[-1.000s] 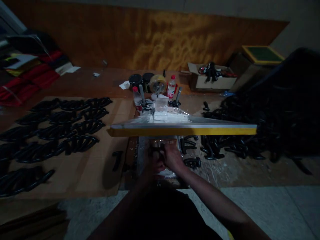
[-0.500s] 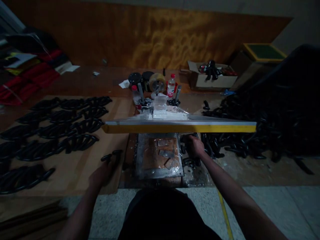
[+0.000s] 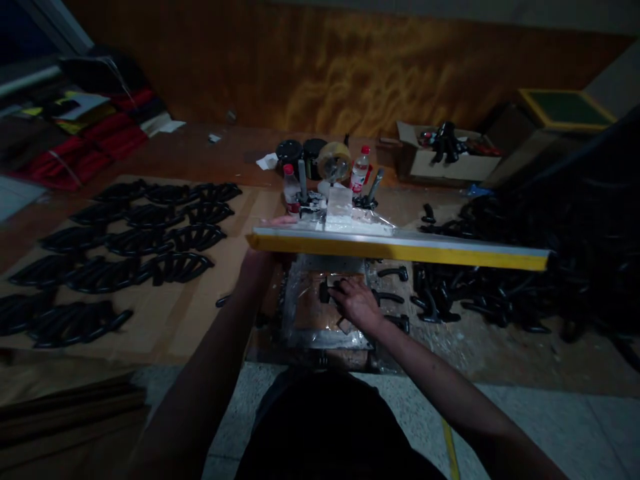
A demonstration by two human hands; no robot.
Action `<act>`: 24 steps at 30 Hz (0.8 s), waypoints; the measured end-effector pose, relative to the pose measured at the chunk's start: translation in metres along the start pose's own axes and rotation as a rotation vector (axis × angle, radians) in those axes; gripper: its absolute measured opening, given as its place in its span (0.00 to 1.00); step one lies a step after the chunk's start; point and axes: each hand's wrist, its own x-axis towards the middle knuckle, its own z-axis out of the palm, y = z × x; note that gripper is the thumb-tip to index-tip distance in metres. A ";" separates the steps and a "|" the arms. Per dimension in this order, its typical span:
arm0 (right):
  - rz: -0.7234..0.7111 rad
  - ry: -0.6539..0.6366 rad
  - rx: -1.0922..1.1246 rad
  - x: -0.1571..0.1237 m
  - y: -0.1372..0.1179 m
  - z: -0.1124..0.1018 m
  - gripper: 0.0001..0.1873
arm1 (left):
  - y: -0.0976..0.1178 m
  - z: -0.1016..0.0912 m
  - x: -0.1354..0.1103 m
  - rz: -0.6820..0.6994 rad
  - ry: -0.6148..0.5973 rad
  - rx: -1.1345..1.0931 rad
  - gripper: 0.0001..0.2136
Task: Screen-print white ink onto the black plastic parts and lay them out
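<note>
A screen-printing frame (image 3: 400,251) with a yellow front edge is tilted up over a plastic-covered base plate (image 3: 295,337). My left hand (image 3: 261,261) is at the frame's left end, with fingers showing above the edge and the rest below, closed around it. Over the plate, my right hand (image 3: 357,303) has its fingers closed on a black lever-like handle (image 3: 324,291), which lies at the small pads on the plate. Just right of that hand are a few more black handles (image 3: 393,297). One black handle (image 3: 223,301) lies on the cardboard, partly behind my left forearm.
Rows of black handles (image 3: 175,269) cover the cardboard (image 3: 170,327) on the left. A large heap of them (image 3: 480,280) lies on the right. Behind the frame stand bottles (image 3: 360,170), a tape roll (image 3: 334,162) and an open carton (image 3: 450,165).
My left hand has left the black handle on the cardboard and moved up to the frame's left end. My right hand has brought a black handle leftward onto the plate. The view has shifted.
</note>
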 end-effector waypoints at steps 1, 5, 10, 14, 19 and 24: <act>0.055 0.063 0.059 -0.004 0.010 -0.005 0.14 | 0.000 0.001 -0.007 -0.007 -0.030 -0.018 0.23; 0.314 0.285 0.139 -0.015 0.067 -0.036 0.21 | -0.036 -0.004 -0.046 -0.089 -0.126 0.125 0.21; 0.340 0.474 0.015 0.022 0.074 -0.070 0.23 | -0.107 0.009 -0.079 -0.298 -0.191 0.165 0.29; 0.088 0.179 -0.139 0.066 0.021 -0.067 0.29 | -0.144 0.024 -0.078 -0.262 -0.188 0.197 0.32; -0.038 -0.209 -0.229 0.047 -0.007 -0.050 0.11 | -0.160 0.025 -0.074 -0.293 -0.217 0.150 0.33; -0.443 -0.341 -0.131 0.012 0.000 -0.057 0.10 | -0.159 0.024 -0.076 -0.336 -0.223 0.111 0.34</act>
